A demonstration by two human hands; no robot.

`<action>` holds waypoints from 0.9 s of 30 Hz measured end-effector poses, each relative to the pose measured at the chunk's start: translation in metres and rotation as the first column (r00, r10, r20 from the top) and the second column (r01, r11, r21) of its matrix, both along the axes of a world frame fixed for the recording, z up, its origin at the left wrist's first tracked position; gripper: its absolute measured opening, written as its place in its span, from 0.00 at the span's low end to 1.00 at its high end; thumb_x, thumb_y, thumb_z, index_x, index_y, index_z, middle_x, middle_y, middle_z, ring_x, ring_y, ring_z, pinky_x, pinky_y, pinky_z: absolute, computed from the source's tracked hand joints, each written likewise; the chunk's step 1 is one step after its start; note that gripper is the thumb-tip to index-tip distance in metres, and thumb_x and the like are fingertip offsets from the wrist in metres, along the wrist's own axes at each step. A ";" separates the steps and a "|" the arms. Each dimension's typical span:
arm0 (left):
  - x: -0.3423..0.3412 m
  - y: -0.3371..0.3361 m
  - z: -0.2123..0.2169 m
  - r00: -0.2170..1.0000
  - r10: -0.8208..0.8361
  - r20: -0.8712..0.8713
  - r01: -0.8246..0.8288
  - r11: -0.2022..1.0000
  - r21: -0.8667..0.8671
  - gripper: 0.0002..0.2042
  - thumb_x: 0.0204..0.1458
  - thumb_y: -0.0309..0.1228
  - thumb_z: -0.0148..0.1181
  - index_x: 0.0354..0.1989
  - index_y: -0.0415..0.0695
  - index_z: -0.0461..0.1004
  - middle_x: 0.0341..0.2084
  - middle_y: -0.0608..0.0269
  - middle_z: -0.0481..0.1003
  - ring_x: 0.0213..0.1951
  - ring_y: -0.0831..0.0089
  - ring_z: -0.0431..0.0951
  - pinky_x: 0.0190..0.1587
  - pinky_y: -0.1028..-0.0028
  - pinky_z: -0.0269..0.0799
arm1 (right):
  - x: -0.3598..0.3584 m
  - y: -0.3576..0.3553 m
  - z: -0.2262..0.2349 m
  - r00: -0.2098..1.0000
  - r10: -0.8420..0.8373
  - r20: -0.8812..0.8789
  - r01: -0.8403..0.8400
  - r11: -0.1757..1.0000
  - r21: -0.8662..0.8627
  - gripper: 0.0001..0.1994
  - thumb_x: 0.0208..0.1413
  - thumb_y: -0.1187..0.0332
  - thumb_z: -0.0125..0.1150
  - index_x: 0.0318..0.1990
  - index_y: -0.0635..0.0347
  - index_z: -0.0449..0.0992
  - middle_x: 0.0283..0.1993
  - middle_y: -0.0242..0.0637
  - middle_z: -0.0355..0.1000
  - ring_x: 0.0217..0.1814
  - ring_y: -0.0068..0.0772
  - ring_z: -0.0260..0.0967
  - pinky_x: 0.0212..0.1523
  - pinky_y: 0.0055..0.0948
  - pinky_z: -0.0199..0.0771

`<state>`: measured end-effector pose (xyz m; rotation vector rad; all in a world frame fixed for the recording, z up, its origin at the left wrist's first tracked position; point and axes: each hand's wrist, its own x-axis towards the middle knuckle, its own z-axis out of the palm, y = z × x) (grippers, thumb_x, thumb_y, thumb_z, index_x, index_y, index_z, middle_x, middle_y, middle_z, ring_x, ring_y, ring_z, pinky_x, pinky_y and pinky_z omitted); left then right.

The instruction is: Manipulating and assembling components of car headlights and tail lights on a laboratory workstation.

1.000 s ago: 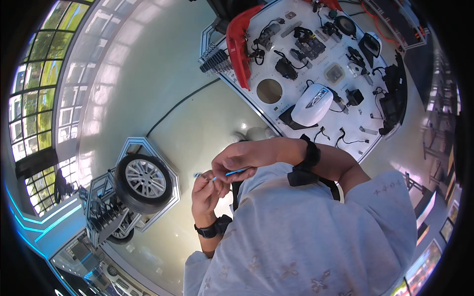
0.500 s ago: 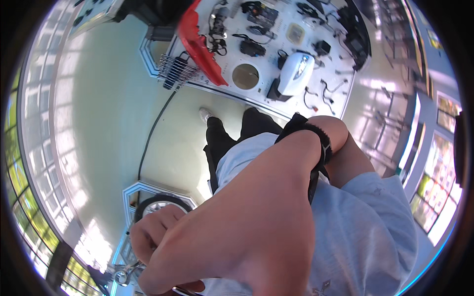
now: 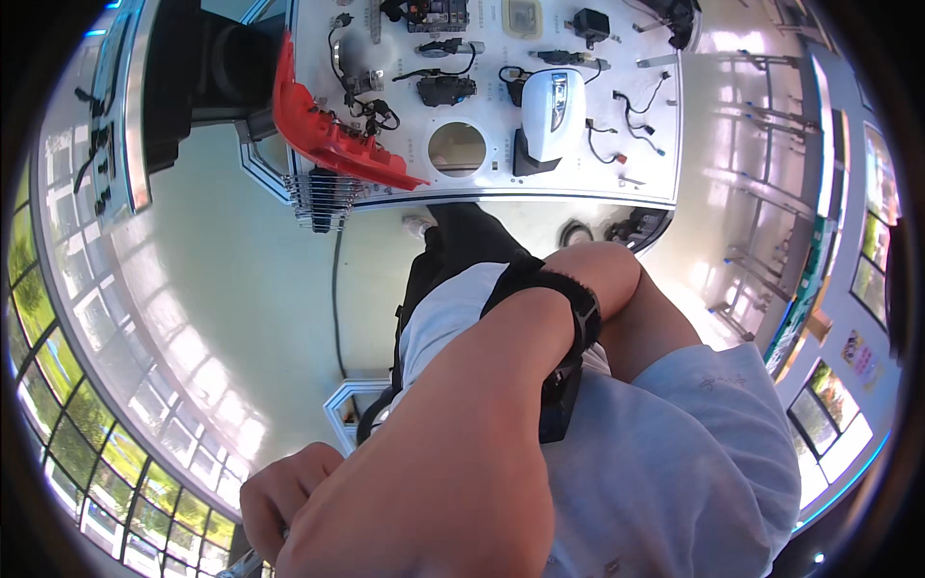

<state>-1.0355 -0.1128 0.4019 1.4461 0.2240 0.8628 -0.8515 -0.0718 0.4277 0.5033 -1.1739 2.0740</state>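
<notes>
My right hand (image 3: 385,482), close to the camera, reaches across my front to the lower left. Its fingers are curled closed around a shiny metal tool (image 3: 241,566), of which only a short end shows at the bottom edge. The kind of tool cannot be made out. A black band (image 3: 583,313) circles the right wrist. My left hand does not show. The nearest furniture is a white table (image 3: 540,190) beyond my legs, away from the hand.
On the table are a red car light housing (image 3: 328,140), a white side mirror (image 3: 564,116), cable connectors (image 3: 631,111) and black modules (image 3: 446,90). A row of wrenches (image 3: 323,202) hangs at its near left corner. A dark cable (image 3: 337,308) runs along the floor.
The view has turned, so the table sits more level and higher. My right hand appears lower, and less of the metal tool shows. The wheel at lower left is mostly hidden behind my arm.
</notes>
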 end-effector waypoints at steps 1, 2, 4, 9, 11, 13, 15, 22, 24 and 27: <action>0.008 0.013 -0.001 1.000 -0.008 -0.018 0.008 1.000 0.007 0.08 0.55 0.29 0.57 0.29 0.36 0.72 0.20 0.66 0.68 0.22 0.73 0.68 0.24 0.74 0.62 | 0.008 0.009 -0.006 1.000 -0.019 -0.012 0.019 1.000 -0.016 0.30 0.56 0.41 0.53 0.29 0.69 0.70 0.30 0.38 0.69 0.31 0.25 0.62 0.29 0.27 0.63; 0.017 0.027 -0.005 0.999 -0.014 -0.034 0.014 1.000 0.011 0.08 0.55 0.28 0.57 0.28 0.36 0.72 0.20 0.66 0.68 0.22 0.73 0.68 0.24 0.74 0.62 | 0.015 0.019 -0.011 0.999 -0.036 -0.014 0.036 0.999 -0.036 0.30 0.56 0.41 0.53 0.29 0.69 0.70 0.30 0.39 0.69 0.31 0.25 0.63 0.29 0.27 0.63; 0.029 0.055 -0.013 0.998 -0.030 -0.063 0.033 0.999 0.038 0.08 0.55 0.28 0.58 0.28 0.36 0.72 0.20 0.66 0.68 0.22 0.73 0.68 0.24 0.74 0.62 | 0.030 0.038 -0.026 0.998 -0.060 0.000 0.059 0.994 -0.091 0.30 0.56 0.42 0.54 0.28 0.70 0.70 0.30 0.39 0.69 0.32 0.26 0.63 0.30 0.28 0.63; 0.036 0.123 -0.066 0.971 0.035 -0.236 0.008 0.984 0.178 0.08 0.54 0.27 0.59 0.26 0.37 0.72 0.21 0.67 0.69 0.22 0.73 0.68 0.23 0.74 0.62 | 0.070 0.078 -0.092 0.952 -0.207 0.224 0.251 0.950 -0.186 0.31 0.48 0.41 0.64 0.23 0.68 0.70 0.25 0.39 0.67 0.30 0.30 0.65 0.30 0.29 0.64; 0.035 0.154 -0.115 0.895 0.168 -0.414 0.036 0.897 0.441 0.08 0.54 0.26 0.59 0.25 0.37 0.72 0.21 0.67 0.69 0.22 0.73 0.68 0.23 0.74 0.62 | 0.082 0.089 -0.119 0.911 -0.275 0.306 0.354 0.904 -0.241 0.31 0.44 0.42 0.68 0.23 0.68 0.71 0.23 0.37 0.67 0.27 0.28 0.64 0.29 0.28 0.63; 0.041 0.172 -0.188 0.574 0.529 -0.625 -0.072 0.793 0.605 0.08 0.54 0.25 0.59 0.24 0.37 0.72 0.21 0.67 0.69 0.23 0.73 0.68 0.23 0.74 0.62 | 0.095 0.100 -0.155 0.883 -0.048 0.466 0.250 0.889 -0.383 0.27 0.45 0.47 0.70 0.24 0.67 0.71 0.23 0.33 0.66 0.25 0.25 0.62 0.28 0.25 0.62; 0.050 0.190 -0.272 0.174 0.580 -0.796 -0.731 0.618 0.290 0.10 0.51 0.32 0.65 0.29 0.38 0.74 0.21 0.68 0.68 0.23 0.72 0.66 0.24 0.73 0.60 | 0.100 0.107 -0.188 0.860 -0.039 0.509 0.294 0.854 -0.430 0.21 0.46 0.54 0.71 0.26 0.65 0.69 0.23 0.29 0.64 0.24 0.20 0.59 0.27 0.22 0.58; 0.016 0.242 -0.426 -0.153 0.366 -0.918 -0.724 0.591 0.356 0.35 0.37 0.49 0.74 0.45 0.31 0.71 0.32 0.57 0.73 0.33 0.62 0.75 0.38 0.68 0.71 | 0.088 0.111 -0.303 0.642 -0.138 0.754 0.553 0.765 -0.331 0.13 0.51 0.64 0.68 0.31 0.62 0.71 0.24 0.28 0.65 0.24 0.17 0.58 0.26 0.22 0.57; 0.007 0.246 -0.434 -0.089 0.348 -0.933 -0.734 0.611 0.297 0.36 0.38 0.48 0.74 0.46 0.28 0.69 0.35 0.50 0.75 0.35 0.62 0.76 0.39 0.67 0.73 | 0.066 0.112 -0.338 0.517 -0.211 0.829 0.625 0.755 -0.197 0.12 0.51 0.65 0.67 0.32 0.62 0.72 0.25 0.30 0.67 0.25 0.21 0.62 0.27 0.24 0.61; 0.004 0.247 -0.434 -0.013 0.245 -0.969 -0.854 0.502 0.138 0.33 0.40 0.46 0.73 0.44 0.28 0.69 0.33 0.51 0.75 0.33 0.64 0.76 0.35 0.68 0.74 | 0.030 0.114 -0.382 0.195 -0.371 0.908 0.717 0.686 0.126 0.13 0.52 0.67 0.64 0.43 0.61 0.74 0.36 0.38 0.72 0.31 0.35 0.71 0.35 0.33 0.70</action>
